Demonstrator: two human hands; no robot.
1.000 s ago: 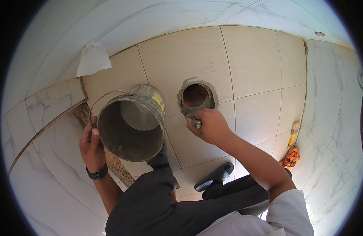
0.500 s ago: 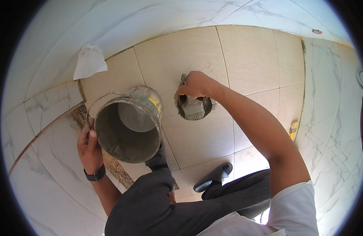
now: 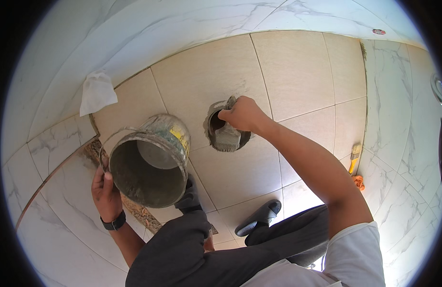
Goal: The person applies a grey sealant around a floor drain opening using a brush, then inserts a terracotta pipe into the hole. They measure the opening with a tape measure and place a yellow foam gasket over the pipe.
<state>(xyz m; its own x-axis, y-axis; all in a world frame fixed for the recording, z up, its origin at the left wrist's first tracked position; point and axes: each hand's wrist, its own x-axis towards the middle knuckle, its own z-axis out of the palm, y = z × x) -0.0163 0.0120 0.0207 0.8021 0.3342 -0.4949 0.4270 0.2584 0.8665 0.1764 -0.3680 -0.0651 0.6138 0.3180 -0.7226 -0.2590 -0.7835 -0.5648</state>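
A wide flat brush (image 3: 227, 138), its bristles caked grey, is gripped in my right hand (image 3: 249, 115), fingers closed round the handle. The bristles hang at a round hole (image 3: 215, 120) in the tile floor, which has grey wet-looking smears about its edge. To the left is a tilted, cement-stained bucket (image 3: 164, 182), its mouth turned toward me and a pale grey bottom visible inside. My left hand (image 3: 108, 195) is closed at the bucket's rim and wire handle, thumb in front; the other fingers are partly hidden.
Beige tiles (image 3: 297, 69) cover the floor, with marble-patterned walls around. White paper or cloth (image 3: 98, 93) sits at the left wall. A yellow-handled brush (image 3: 355, 158) and an orange item (image 3: 358, 182) lie by the right wall. My slippered foot (image 3: 259, 217) is below the hole.
My view has shifted slightly. My right hand has moved right and nearer relative to the hole, still holding the brush. The orange item now shows beyond my arm. My left hand keeps the bucket tilted.
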